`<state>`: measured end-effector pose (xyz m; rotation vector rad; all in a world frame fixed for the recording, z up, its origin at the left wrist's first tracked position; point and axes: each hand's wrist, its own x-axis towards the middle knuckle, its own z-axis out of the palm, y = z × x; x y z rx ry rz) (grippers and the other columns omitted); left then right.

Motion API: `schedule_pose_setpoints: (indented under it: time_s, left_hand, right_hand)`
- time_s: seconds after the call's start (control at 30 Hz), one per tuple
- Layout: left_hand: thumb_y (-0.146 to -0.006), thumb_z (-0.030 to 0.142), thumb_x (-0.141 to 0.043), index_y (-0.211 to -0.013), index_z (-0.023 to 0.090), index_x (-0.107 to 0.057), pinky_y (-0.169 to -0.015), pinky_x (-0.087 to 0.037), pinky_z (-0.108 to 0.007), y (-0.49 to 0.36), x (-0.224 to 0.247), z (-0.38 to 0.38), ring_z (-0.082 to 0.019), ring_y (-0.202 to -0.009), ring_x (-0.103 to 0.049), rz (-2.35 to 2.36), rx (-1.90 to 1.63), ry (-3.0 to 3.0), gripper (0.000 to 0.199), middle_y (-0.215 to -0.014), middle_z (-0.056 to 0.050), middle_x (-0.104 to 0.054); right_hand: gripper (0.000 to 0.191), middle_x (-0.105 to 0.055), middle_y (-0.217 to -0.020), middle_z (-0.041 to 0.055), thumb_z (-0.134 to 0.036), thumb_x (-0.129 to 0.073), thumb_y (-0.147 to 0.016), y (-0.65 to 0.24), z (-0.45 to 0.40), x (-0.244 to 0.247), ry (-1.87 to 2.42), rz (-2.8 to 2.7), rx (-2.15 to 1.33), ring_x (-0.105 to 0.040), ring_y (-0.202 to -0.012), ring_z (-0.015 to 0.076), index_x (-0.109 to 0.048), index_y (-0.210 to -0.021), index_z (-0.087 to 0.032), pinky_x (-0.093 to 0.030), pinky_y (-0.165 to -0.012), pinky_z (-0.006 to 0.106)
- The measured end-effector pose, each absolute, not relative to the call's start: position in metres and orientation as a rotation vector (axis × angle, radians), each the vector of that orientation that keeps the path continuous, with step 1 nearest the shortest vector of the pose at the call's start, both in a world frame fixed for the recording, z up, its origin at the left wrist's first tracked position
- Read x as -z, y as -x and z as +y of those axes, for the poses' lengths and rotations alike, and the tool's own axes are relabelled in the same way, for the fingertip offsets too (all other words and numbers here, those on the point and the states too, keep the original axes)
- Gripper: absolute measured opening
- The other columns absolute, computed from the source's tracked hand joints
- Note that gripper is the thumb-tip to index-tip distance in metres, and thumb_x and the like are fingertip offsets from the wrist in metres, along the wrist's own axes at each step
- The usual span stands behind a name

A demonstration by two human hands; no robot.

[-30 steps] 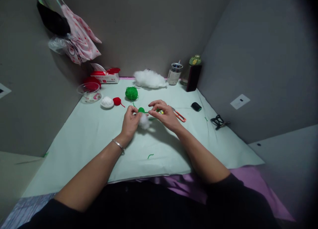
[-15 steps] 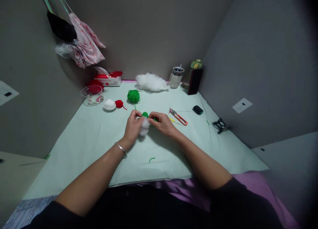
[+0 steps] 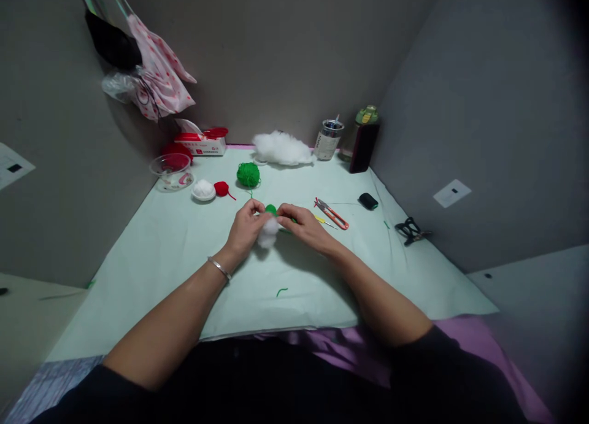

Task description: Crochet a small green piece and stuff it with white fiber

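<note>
Between my two hands is a small green crocheted piece (image 3: 271,210), with a tuft of white stuffing (image 3: 267,235) hanging from its near side. My left hand (image 3: 246,229) is closed, its thumb and fingers pinching the piece and the stuffing from the left. From the right my right hand (image 3: 301,224) grips the green piece with thumb and forefinger. A bit of green yarn shows under the right fingers. Beyond the hands lies a ball of green yarn (image 3: 248,175), a strand trailing from it towards the left hand. Fingers hide much of the green piece.
Orange-handled thread snips (image 3: 334,214) and a yellow crochet hook (image 3: 326,222) lie right of my hands. White yarn (image 3: 203,190) and red yarn (image 3: 221,189) sit left. Behind are a heap of stuffing (image 3: 283,149), a can (image 3: 328,140) and a phone (image 3: 364,148). A black claw clip (image 3: 411,231) rests far right.
Both hands stay at the green piece, with slight shifts of the fingers. The white tuft has moved a little against it. The whole view has shifted slightly.
</note>
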<state>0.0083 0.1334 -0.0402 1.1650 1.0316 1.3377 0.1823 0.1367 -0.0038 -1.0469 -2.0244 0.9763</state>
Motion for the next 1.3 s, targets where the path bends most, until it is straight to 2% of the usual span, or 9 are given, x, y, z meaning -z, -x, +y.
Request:
schedule_pose_setpoints:
  time_s: [0.1, 0.2, 0.47, 0.57, 0.67, 0.8, 0.97, 1.07, 1.3]
  left_hand:
    - [-0.071, 0.022, -0.076, -0.076, 0.021, -0.051, -0.054, -0.032, -0.022, -0.009, 0.044, 0.135, -0.010, -0.060, -0.040, 1.095, -1.391, -1.147, 0.026, -0.071, 0.006, -0.046]
    - [-0.072, 0.020, -0.071, -0.074, 0.022, -0.047, -0.052, -0.031, -0.022, -0.012, 0.046, 0.134, -0.010, -0.058, -0.038, 1.120, -1.386, -1.116, 0.023, -0.068, 0.007, -0.043]
    - [-0.085, 0.039, -0.070, -0.088, 0.022, -0.055, -0.057, -0.040, -0.023, -0.016, 0.034, 0.126, -0.012, -0.067, -0.048, 0.991, -1.323, -1.106, 0.023, -0.081, 0.003, -0.052]
    - [-0.082, 0.043, -0.076, -0.092, 0.021, -0.059, -0.062, -0.045, -0.023, -0.015, 0.033, 0.125, -0.013, -0.073, -0.053, 0.938, -1.281, -1.141, 0.030, -0.088, 0.001, -0.056]
    - [-0.072, 0.040, -0.084, -0.095, 0.020, -0.060, -0.064, -0.046, -0.024, -0.014, 0.037, 0.128, -0.012, -0.072, -0.056, 0.930, -1.269, -1.175, 0.039, -0.090, 0.001, -0.060]
    - [-0.074, 0.038, -0.079, -0.086, 0.019, -0.059, -0.060, -0.042, -0.024, -0.012, 0.045, 0.133, -0.012, -0.065, -0.052, 1.001, -1.306, -1.203, 0.030, -0.078, 0.003, -0.058]
    - [-0.074, 0.020, -0.074, -0.075, 0.020, -0.055, -0.056, -0.033, -0.023, -0.009, 0.051, 0.139, -0.011, -0.062, -0.042, 1.154, -1.399, -1.232, 0.019, -0.069, 0.006, -0.049]
    - [-0.071, 0.012, -0.070, -0.074, 0.021, -0.052, -0.056, -0.031, -0.024, -0.009, 0.051, 0.139, -0.011, -0.061, -0.039, 1.200, -1.444, -1.237, 0.020, -0.069, 0.007, -0.045]
    - [-0.081, 0.022, -0.069, -0.083, 0.021, -0.054, -0.058, -0.037, -0.023, -0.014, 0.042, 0.130, -0.012, -0.067, -0.046, 1.049, -1.414, -1.221, 0.015, -0.078, 0.004, -0.051]
  right_hand:
    - [0.015, -0.050, -0.070, -0.0040, -0.034, -0.053, -0.088, -0.179, 0.132, 0.004, 1.016, -2.071, -0.981, -0.043, -0.068, 0.0146, -0.055, -0.079, -0.022, -0.033, -0.068, 0.028]
    - [0.009, -0.047, -0.067, -0.0057, -0.030, -0.057, -0.083, -0.176, 0.132, 0.008, 1.031, -2.072, -0.955, -0.040, -0.065, 0.0136, -0.056, -0.079, -0.022, -0.031, -0.065, 0.028]
    - [0.022, -0.042, -0.062, -0.0056, -0.037, -0.058, -0.080, -0.178, 0.148, 0.022, 1.171, -1.830, -0.889, -0.036, -0.061, 0.0126, -0.048, -0.067, -0.023, -0.027, -0.060, 0.028]
    - [0.025, -0.042, -0.060, -0.0050, -0.043, -0.058, -0.079, -0.182, 0.156, 0.027, 1.194, -1.757, -0.927, -0.037, -0.060, 0.0128, -0.051, -0.067, -0.022, -0.026, -0.057, 0.028]
    - [0.028, -0.043, -0.060, -0.0046, -0.046, -0.058, -0.078, -0.183, 0.158, 0.027, 1.183, -1.729, -0.980, -0.037, -0.060, 0.0128, -0.050, -0.066, -0.022, -0.027, -0.057, 0.027]
    - [0.029, -0.042, -0.063, -0.0047, -0.047, -0.054, -0.083, -0.181, 0.148, 0.017, 1.117, -1.767, -1.056, -0.037, -0.062, 0.0127, -0.051, -0.068, -0.022, -0.030, -0.059, 0.027]
    - [0.011, -0.045, -0.066, -0.0057, -0.031, -0.058, -0.076, -0.177, 0.134, 0.006, 1.029, -1.879, -1.127, -0.039, -0.066, 0.0127, -0.055, -0.074, -0.021, -0.030, -0.061, 0.027]
    - [0.009, -0.045, -0.066, -0.0062, -0.026, -0.061, -0.070, -0.174, 0.135, 0.008, 1.013, -1.901, -1.122, -0.039, -0.066, 0.0125, -0.055, -0.074, -0.021, -0.030, -0.061, 0.026]
    - [0.014, -0.043, -0.061, -0.0057, -0.032, -0.057, -0.073, -0.171, 0.148, 0.023, 1.147, -1.763, -0.982, -0.036, -0.060, 0.0119, -0.049, -0.066, -0.022, -0.027, -0.057, 0.026]
